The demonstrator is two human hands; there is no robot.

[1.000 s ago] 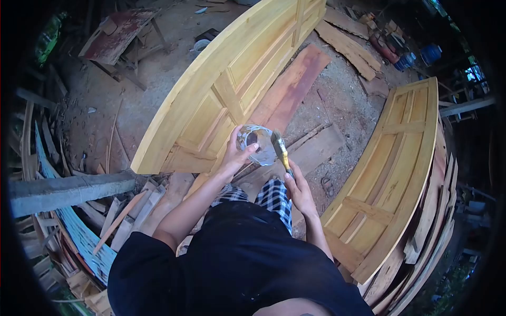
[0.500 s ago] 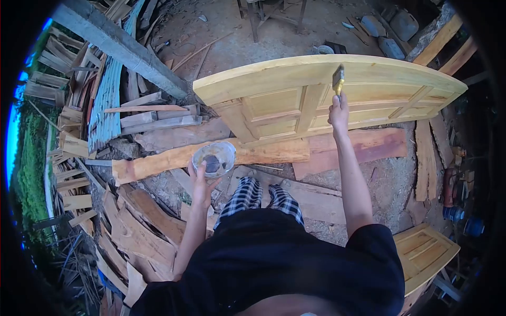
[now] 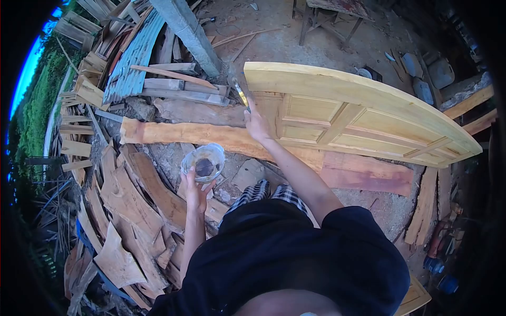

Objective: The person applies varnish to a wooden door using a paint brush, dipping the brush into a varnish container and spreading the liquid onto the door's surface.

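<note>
My left hand [image 3: 196,190] holds a clear plastic cup [image 3: 203,162] with dark liquid in it, out in front of my chest. My right hand [image 3: 256,124] is stretched forward and grips a paintbrush [image 3: 240,93] by its yellow handle. The bristles sit at the left end of a pale yellow panelled wooden door [image 3: 358,113], which stands on its long edge across the view. A long rough plank [image 3: 211,136] lies on the ground just below the door.
Offcuts and planks [image 3: 132,205] are heaped on the left, with a corrugated sheet [image 3: 129,58] and a grey post [image 3: 190,31] behind. A reddish board [image 3: 369,176] lies at the door's foot. A small table [image 3: 337,13] stands on the dirt floor beyond.
My view has swung left. My right hand carried the brush from the top middle of the door to its left end. The cup stayed in my left hand.
</note>
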